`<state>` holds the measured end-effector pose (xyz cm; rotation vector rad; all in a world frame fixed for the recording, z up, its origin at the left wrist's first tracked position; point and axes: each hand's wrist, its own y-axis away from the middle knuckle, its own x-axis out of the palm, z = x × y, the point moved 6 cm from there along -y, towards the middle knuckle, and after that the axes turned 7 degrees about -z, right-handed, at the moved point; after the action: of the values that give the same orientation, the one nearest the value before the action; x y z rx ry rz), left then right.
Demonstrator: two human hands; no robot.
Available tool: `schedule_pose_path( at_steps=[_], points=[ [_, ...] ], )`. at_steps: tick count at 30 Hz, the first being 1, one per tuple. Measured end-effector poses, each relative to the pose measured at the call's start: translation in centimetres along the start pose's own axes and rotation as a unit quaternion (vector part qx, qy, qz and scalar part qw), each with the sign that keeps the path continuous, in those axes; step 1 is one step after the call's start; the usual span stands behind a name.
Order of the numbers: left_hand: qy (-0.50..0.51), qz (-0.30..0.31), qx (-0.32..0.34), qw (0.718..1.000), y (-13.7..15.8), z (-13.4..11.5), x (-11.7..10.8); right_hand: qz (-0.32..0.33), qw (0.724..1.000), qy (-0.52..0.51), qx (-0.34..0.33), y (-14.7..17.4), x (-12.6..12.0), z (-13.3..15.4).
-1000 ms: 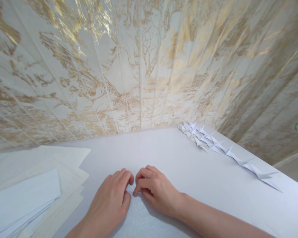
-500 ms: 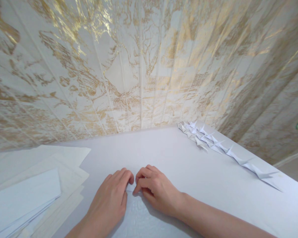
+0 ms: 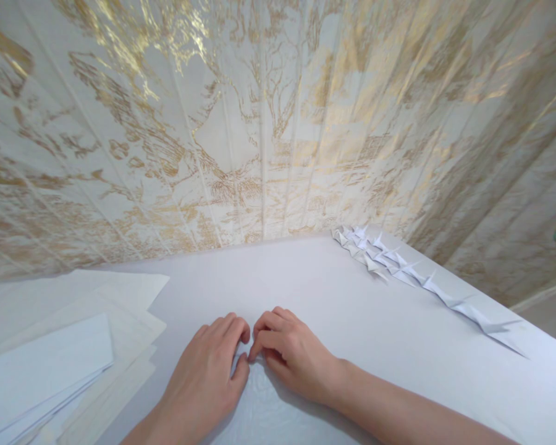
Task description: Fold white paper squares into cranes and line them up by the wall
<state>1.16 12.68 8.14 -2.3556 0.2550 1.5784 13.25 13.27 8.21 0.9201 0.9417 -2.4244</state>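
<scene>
Both hands meet over the near middle of the white table [image 3: 278, 272]. Between them is a small piece of folded white paper [image 3: 241, 349], mostly covered by the fingers. My left hand [image 3: 215, 364] curls over the paper's left side, its thumb brought in close to the right fingertips. On the other side, my right hand [image 3: 287, 349] pinches the paper with bent fingers, index tip pressed down. The fold's shape cannot be made out under the hands.
Several folded white paper cranes [image 3: 398, 266] stand in rows along the table's right edge. At the left lie fanned stacks of cream paper [image 3: 134, 296], with white sheets [image 3: 55, 358] on top. A gold-patterned curtain [image 3: 241, 136] hangs behind the table.
My left thumb has moved up and inward towards the right fingertips, covering more of the paper. My right hand has barely moved.
</scene>
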Motion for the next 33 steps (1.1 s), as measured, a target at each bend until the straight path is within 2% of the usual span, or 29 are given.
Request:
schedule_pose_path(
  at_steps=[13, 22, 33],
  points=[
    [-0.015, 0.015, 0.027, 0.999, -0.05, -0.04, 0.27, 0.009, 1.0, -0.004, 0.009, -0.06, -0.25, 0.14],
    [0.011, 0.012, 0.03, 0.999, -0.12, 0.16, 0.33, 0.008, 1.0, -0.004, 0.006, -0.04, -0.08, 0.0],
    [-0.013, 0.01, 0.026, 1.0, -0.02, 0.05, 0.31, 0.002, 1.0, 0.015, -0.008, -0.12, -0.3, 0.2]
  ],
)
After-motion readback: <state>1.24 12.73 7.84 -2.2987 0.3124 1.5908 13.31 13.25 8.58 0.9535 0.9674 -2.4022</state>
